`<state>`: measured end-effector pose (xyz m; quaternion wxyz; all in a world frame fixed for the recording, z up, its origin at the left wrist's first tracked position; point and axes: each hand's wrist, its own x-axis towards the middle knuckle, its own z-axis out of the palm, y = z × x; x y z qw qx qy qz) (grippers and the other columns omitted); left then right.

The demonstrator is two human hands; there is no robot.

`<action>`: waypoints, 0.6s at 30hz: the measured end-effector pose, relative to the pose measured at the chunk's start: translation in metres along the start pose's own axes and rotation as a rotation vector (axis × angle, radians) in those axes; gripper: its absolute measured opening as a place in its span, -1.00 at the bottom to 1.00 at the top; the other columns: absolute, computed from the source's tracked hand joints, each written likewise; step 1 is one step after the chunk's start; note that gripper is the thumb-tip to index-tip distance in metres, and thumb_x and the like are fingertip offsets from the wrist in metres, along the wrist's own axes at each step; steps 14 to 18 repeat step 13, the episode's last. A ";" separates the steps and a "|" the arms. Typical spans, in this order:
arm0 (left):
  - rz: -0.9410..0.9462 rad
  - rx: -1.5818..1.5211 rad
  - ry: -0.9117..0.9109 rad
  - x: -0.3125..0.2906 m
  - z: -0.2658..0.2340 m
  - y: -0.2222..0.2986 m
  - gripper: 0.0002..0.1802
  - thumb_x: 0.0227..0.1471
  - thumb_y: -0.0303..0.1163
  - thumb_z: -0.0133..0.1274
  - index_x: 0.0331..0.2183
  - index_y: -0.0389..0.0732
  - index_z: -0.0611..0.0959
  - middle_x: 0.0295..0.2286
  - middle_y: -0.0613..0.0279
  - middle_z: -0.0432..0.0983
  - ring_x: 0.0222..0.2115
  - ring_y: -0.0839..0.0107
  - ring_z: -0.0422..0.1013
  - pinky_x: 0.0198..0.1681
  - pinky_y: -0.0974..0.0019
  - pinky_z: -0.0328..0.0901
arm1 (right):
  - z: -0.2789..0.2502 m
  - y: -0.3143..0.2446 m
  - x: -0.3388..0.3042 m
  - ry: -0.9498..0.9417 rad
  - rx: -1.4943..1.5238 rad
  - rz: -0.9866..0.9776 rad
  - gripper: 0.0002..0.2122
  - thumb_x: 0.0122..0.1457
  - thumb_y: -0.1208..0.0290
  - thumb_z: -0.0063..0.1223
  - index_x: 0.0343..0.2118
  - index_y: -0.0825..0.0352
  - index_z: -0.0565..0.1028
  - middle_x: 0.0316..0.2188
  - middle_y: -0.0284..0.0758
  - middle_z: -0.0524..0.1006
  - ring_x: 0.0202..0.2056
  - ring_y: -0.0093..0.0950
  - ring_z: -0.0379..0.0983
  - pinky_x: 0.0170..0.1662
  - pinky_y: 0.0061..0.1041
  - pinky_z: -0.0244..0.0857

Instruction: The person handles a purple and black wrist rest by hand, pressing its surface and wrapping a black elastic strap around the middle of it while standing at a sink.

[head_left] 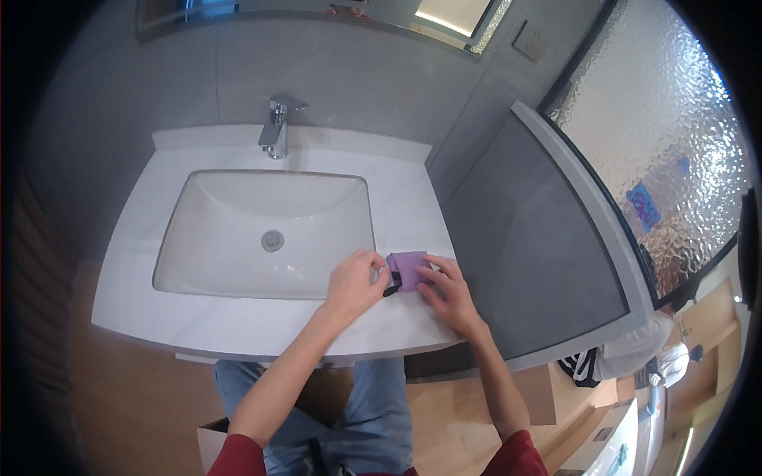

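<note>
A small purple folded piece (411,268), which looks like fabric, lies on the white counter to the right of the basin. A black strip (390,287) shows along its left side. My left hand (355,285) is at that side with its fingers curled and the thumb close to them, pinching at the edge by the black strip. What exactly the left fingertips grip is partly hidden. On the right side my right hand (452,297) has its fingers apart, the tips resting on the purple piece.
The white basin (266,266) with a round drain is set into the counter (127,289), below a chrome faucet (275,131). A grey panel (524,254) stands close on the right. A person in white (639,345) is beyond it. A mirror (357,17) hangs above.
</note>
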<state>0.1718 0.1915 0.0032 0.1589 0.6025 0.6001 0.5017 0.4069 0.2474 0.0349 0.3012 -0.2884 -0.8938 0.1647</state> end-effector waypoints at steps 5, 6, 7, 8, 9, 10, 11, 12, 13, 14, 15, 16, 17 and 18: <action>-0.153 -0.159 -0.140 0.009 0.012 0.005 -0.79 0.04 -0.33 0.26 -0.35 -0.30 0.75 -0.37 -0.04 0.67 -0.32 0.01 0.60 -0.21 0.08 0.46 | 0.000 0.000 0.004 -0.015 -0.100 -0.088 -0.60 0.12 0.55 0.35 0.06 0.30 0.62 0.18 -0.20 0.48 0.19 -0.14 0.37 0.24 -0.22 0.30; -0.195 -0.174 -0.148 0.010 0.013 0.005 -0.79 0.04 -0.33 0.27 -0.36 -0.31 0.76 -0.39 -0.05 0.68 -0.34 0.02 0.60 -0.22 0.09 0.46 | 0.001 -0.001 0.004 -0.017 -0.099 -0.092 -0.60 0.12 0.55 0.35 0.06 0.30 0.62 0.18 -0.20 0.48 0.19 -0.14 0.37 0.24 -0.22 0.30; -0.194 -0.175 -0.148 0.009 0.013 0.006 -0.79 0.04 -0.33 0.27 -0.36 -0.31 0.76 -0.39 -0.05 0.68 -0.34 0.02 0.60 -0.22 0.09 0.46 | 0.002 -0.001 0.002 -0.011 -0.104 -0.088 -0.60 0.10 0.56 0.37 0.05 0.31 0.63 0.18 -0.21 0.49 0.19 -0.16 0.38 0.25 -0.23 0.30; -0.212 -0.187 -0.136 0.008 0.014 0.008 -0.79 0.05 -0.34 0.27 -0.36 -0.31 0.76 -0.41 -0.06 0.68 -0.36 0.02 0.61 -0.24 0.10 0.47 | 0.002 -0.001 0.000 -0.006 -0.108 -0.085 -0.59 0.07 0.57 0.38 0.04 0.32 0.64 0.18 -0.21 0.49 0.18 -0.17 0.39 0.26 -0.24 0.30; -0.230 -0.199 -0.123 0.007 0.015 0.010 -0.79 0.05 -0.34 0.28 -0.35 -0.32 0.76 -0.43 -0.07 0.68 -0.38 0.02 0.61 -0.26 0.11 0.47 | 0.004 0.000 0.000 -0.006 -0.109 -0.084 -0.59 0.07 0.57 0.38 0.04 0.32 0.64 0.18 -0.21 0.49 0.18 -0.17 0.39 0.26 -0.24 0.30; -0.230 -0.201 -0.126 0.006 0.014 0.012 -0.79 0.05 -0.34 0.28 -0.35 -0.32 0.76 -0.43 -0.07 0.68 -0.38 0.02 0.61 -0.26 0.11 0.47 | 0.007 0.002 -0.001 0.011 -0.098 -0.075 -0.59 0.07 0.56 0.39 0.04 0.32 0.64 0.19 -0.21 0.49 0.19 -0.18 0.39 0.26 -0.24 0.29; -0.231 -0.218 -0.107 0.006 0.014 0.014 -0.79 0.05 -0.35 0.29 -0.35 -0.32 0.76 -0.43 -0.07 0.69 -0.38 0.02 0.62 -0.26 0.11 0.47 | 0.009 0.004 -0.003 0.028 -0.087 -0.066 -0.59 0.07 0.56 0.39 0.03 0.33 0.64 0.20 -0.22 0.49 0.19 -0.18 0.38 0.27 -0.23 0.29; -0.233 -0.236 -0.088 0.005 0.015 0.016 -0.79 0.05 -0.35 0.29 -0.36 -0.32 0.76 -0.43 -0.06 0.69 -0.39 0.02 0.62 -0.26 0.12 0.47 | 0.009 0.006 -0.004 0.041 -0.088 -0.065 -0.59 0.08 0.56 0.39 0.04 0.32 0.64 0.20 -0.22 0.49 0.20 -0.18 0.38 0.27 -0.24 0.29; -0.249 -0.263 -0.083 0.005 0.016 0.014 -0.79 0.06 -0.33 0.30 -0.34 -0.30 0.78 -0.42 -0.09 0.69 -0.38 0.03 0.62 -0.25 0.11 0.47 | 0.012 0.008 -0.004 0.053 -0.083 -0.067 -0.59 0.08 0.56 0.39 0.05 0.31 0.64 0.21 -0.22 0.49 0.21 -0.19 0.37 0.28 -0.25 0.28; -0.249 -0.263 -0.083 0.005 0.016 0.014 -0.79 0.06 -0.33 0.30 -0.34 -0.30 0.78 -0.42 -0.09 0.69 -0.38 0.03 0.62 -0.25 0.11 0.47 | 0.012 0.008 -0.004 0.053 -0.083 -0.067 -0.59 0.08 0.56 0.39 0.05 0.31 0.64 0.21 -0.22 0.49 0.21 -0.19 0.37 0.28 -0.25 0.28; -0.249 -0.263 -0.083 0.005 0.016 0.014 -0.79 0.06 -0.33 0.30 -0.34 -0.30 0.78 -0.42 -0.09 0.69 -0.38 0.03 0.62 -0.25 0.11 0.47 | 0.012 0.008 -0.004 0.053 -0.083 -0.067 -0.59 0.08 0.56 0.39 0.05 0.31 0.64 0.21 -0.22 0.49 0.21 -0.19 0.37 0.28 -0.25 0.28; -0.249 -0.263 -0.083 0.005 0.016 0.014 -0.79 0.06 -0.33 0.30 -0.34 -0.30 0.78 -0.42 -0.09 0.69 -0.38 0.03 0.62 -0.25 0.11 0.47 | 0.012 0.008 -0.004 0.053 -0.083 -0.067 -0.59 0.08 0.56 0.39 0.05 0.31 0.64 0.21 -0.22 0.49 0.21 -0.19 0.37 0.28 -0.25 0.28; -0.249 -0.263 -0.083 0.005 0.016 0.014 -0.79 0.06 -0.33 0.30 -0.34 -0.30 0.78 -0.42 -0.09 0.69 -0.38 0.03 0.62 -0.25 0.11 0.47 | 0.012 0.008 -0.004 0.053 -0.083 -0.067 -0.59 0.08 0.56 0.39 0.05 0.31 0.64 0.21 -0.22 0.49 0.21 -0.19 0.37 0.28 -0.25 0.28; -0.249 -0.263 -0.083 0.005 0.016 0.014 -0.79 0.06 -0.33 0.30 -0.34 -0.30 0.78 -0.42 -0.09 0.69 -0.38 0.03 0.62 -0.25 0.11 0.47 | 0.012 0.008 -0.004 0.053 -0.083 -0.067 -0.59 0.08 0.56 0.39 0.05 0.31 0.64 0.21 -0.22 0.49 0.21 -0.19 0.37 0.28 -0.25 0.28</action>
